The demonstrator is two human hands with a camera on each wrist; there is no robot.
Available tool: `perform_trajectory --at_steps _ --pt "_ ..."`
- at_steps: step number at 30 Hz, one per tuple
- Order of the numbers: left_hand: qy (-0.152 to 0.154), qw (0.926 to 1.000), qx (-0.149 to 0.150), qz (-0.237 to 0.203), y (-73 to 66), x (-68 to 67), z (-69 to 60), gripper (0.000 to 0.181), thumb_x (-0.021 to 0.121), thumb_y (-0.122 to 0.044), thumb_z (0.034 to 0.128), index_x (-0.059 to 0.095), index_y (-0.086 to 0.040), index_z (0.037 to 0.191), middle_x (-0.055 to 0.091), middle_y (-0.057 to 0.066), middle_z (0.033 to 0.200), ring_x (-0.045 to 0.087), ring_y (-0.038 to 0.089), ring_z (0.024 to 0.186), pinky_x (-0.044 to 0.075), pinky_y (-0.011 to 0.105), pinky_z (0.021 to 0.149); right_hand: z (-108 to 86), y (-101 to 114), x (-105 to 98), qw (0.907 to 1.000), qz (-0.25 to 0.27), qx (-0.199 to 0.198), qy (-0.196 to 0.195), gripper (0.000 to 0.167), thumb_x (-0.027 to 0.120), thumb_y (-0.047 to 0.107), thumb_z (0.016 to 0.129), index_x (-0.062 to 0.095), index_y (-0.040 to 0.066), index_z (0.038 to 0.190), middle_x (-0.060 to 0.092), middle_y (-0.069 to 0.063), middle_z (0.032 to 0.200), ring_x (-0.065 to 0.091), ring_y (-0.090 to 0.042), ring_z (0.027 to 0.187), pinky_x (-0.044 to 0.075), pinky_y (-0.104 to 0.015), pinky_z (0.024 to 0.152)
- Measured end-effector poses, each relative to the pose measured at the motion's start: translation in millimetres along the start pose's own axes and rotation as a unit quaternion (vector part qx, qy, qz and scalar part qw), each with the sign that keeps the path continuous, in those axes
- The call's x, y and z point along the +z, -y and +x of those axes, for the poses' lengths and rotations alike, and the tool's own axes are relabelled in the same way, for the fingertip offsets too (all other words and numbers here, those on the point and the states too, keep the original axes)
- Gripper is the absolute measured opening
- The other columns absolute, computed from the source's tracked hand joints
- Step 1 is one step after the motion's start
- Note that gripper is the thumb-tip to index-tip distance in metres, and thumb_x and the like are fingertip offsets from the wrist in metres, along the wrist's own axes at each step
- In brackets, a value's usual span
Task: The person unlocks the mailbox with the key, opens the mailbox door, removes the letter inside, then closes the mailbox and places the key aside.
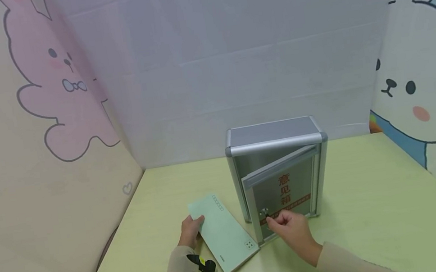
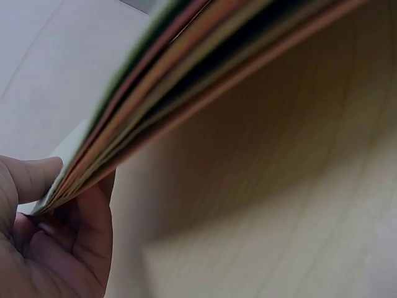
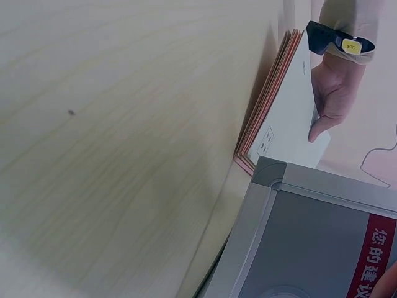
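Note:
My left hand [image 1: 190, 231] grips a stack of envelopes [image 1: 226, 235] by its left edge, thumb on the pale green top one. Edges of several coloured envelopes [image 2: 142, 102] fan slightly in the left wrist view, with the stack tilted off the table. A grey metal suggestion box [image 1: 275, 132] stands upright with its front door [image 1: 304, 189] partly swung out. Near the door's free edge, my right hand [image 1: 295, 233] pinches a small dark piece, seemingly a key [image 1: 267, 215], at the lock. The stack's near right corner is close to the door's lower corner; touching or apart, I cannot tell.
The box stands on a pale wood-grain table [image 1: 371, 189]. Behind it hangs a plain light backdrop [image 1: 233, 61], with rabbit-printed side walls [image 1: 433, 96] to either side. A black wrist strap [image 1: 206, 266] sits on the left sleeve.

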State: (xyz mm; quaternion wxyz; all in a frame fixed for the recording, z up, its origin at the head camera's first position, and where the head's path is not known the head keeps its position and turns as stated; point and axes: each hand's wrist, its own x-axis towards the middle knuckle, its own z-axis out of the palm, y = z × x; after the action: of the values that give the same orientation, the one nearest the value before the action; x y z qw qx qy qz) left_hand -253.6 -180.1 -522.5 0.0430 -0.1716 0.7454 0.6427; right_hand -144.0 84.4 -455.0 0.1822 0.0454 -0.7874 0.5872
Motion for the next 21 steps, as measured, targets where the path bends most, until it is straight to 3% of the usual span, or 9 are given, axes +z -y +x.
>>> perform_trajectory --at_steps 15,21 --pt "-0.004 0.9991 -0.041 0.005 4.2 -0.9 2.0 0.046 0.049 -0.005 0.0976 0.036 0.014 0.137 0.039 0.032 0.14 0.041 0.043 0.128 0.035 0.049 0.103 -0.7 1.5 0.7 0.9998 0.015 0.012 -0.001 0.028 0.072 0.001 0.079 0.054 0.004 0.057 0.055 0.002 0.054 0.039 -0.001 0.047 0.035 -0.022 0.047" --pt "-0.026 0.9978 -0.056 0.024 4.5 -1.3 1.8 0.044 0.051 -0.003 0.0956 0.039 0.016 0.134 0.041 0.034 0.137 0.042 0.044 0.127 0.036 0.049 0.102 -0.9 2.2 0.4 0.9996 0.019 0.023 0.002 0.028 0.072 0.001 0.08 0.054 0.004 0.058 0.055 0.001 0.055 0.039 -0.002 0.047 0.035 -0.021 0.047"
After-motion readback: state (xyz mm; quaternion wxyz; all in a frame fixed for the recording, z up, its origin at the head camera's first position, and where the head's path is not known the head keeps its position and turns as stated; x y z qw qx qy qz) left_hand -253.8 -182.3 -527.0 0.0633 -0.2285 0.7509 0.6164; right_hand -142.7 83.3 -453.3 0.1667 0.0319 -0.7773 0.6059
